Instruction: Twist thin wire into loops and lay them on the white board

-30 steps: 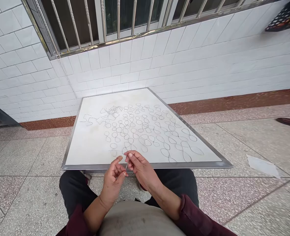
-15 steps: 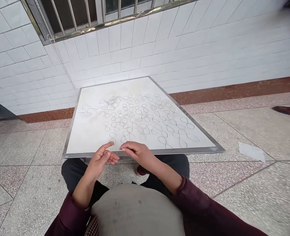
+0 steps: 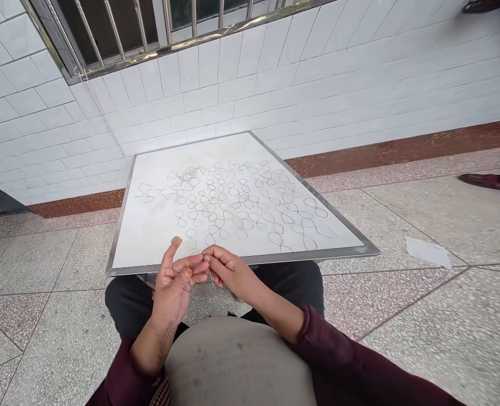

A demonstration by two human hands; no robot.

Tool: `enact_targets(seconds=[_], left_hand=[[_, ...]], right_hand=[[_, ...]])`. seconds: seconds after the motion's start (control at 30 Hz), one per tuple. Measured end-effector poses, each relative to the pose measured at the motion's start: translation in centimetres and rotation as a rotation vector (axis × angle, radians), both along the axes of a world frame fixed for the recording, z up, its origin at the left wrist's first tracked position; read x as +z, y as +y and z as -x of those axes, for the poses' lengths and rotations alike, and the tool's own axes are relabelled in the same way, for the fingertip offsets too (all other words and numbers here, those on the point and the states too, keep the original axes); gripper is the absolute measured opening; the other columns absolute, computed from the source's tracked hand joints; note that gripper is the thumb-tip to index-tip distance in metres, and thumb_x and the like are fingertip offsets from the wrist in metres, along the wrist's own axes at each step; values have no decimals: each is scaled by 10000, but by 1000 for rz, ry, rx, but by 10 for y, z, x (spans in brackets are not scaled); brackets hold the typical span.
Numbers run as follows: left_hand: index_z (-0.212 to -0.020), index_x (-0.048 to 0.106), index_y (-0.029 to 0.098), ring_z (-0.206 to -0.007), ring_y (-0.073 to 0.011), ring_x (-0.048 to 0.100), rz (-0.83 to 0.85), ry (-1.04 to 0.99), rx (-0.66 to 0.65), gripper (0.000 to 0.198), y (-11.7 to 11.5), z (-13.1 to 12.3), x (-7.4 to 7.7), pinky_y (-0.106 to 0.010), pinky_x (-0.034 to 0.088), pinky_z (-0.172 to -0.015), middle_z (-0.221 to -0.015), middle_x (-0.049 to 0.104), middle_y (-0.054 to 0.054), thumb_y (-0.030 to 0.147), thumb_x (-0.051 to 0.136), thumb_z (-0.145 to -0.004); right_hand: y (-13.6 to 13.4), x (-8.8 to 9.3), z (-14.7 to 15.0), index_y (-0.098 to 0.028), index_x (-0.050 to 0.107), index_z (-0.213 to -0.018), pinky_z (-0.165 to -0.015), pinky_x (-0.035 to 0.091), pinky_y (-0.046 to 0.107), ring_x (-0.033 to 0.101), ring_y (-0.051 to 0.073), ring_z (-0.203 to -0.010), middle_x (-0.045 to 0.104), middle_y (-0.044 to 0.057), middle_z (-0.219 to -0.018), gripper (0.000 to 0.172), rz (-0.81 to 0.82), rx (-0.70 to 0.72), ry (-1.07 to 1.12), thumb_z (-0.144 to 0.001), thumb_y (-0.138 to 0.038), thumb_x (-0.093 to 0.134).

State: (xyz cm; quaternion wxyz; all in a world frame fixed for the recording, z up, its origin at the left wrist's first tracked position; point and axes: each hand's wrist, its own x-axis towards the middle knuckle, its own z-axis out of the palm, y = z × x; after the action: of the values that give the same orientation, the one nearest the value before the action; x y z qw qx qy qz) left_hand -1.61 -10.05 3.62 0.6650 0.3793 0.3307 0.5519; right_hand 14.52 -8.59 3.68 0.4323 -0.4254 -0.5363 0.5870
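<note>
My left hand [image 3: 178, 282] and my right hand [image 3: 227, 272] meet over the near edge of the white board [image 3: 148, 237]. A thin wire [image 3: 212, 278] runs between them, and part of it hangs below my right fingers. My right thumb and forefinger pinch it. On the left, my thumb presses the wire against the fingers while the forefinger, with a tan covering on its tip, sticks up. Many wire figure-eight loops [image 3: 241, 203] lie spread over the board. A tangled pile of bent wires [image 3: 193, 175] sits toward its far left.
The board has a grey metal rim [image 3: 309, 255] and rests at knee height by a white tiled wall [image 3: 216, 96]. A barred window [image 3: 148, 28] is above. On the floor at right lie a white paper scrap [image 3: 428, 252] and a dark red shoe [image 3: 493, 181].
My hands have come together, and the left one has turned, its covered forefinger now raised. The wire now hangs under my right fingers. The view has shifted slightly.
</note>
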Motion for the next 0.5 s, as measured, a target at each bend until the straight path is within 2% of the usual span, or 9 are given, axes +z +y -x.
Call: enact_targets(seconds=[0.17, 0.37, 0.5], left_hand=[[-1482, 289, 314, -882, -165, 728, -70, 34, 200, 765, -3, -5, 10, -270, 576, -761, -949, 738, -20, 330, 708, -842], [-1503, 196, 357, -1116, -245, 666, -262, 228, 204, 750, -5, -7, 14, -413, 557, -918, -1193, 679, -102, 380, 636, -895], [-1501, 182, 374, -1193, -252, 620, -415, 376, 240, 665, -8, -8, 13, -480, 527, -973, -1245, 660, -98, 320, 551, -951]], right_hand=[[-7, 1, 12, -209, 520, -810, -452, 347, 212, 423, 66, -470, 552, -48, -665, 392, 55, 75, 73, -881, -594, 539], [-10, 1, 17, -213, 524, -857, -476, 349, 222, 415, 78, -500, 519, -44, -672, 390, 51, 125, 112, -900, -600, 509], [-12, 3, 17, -220, 543, -874, -584, 409, 260, 450, 114, -584, 510, -35, -669, 356, -42, 173, 70, -927, -567, 481]])
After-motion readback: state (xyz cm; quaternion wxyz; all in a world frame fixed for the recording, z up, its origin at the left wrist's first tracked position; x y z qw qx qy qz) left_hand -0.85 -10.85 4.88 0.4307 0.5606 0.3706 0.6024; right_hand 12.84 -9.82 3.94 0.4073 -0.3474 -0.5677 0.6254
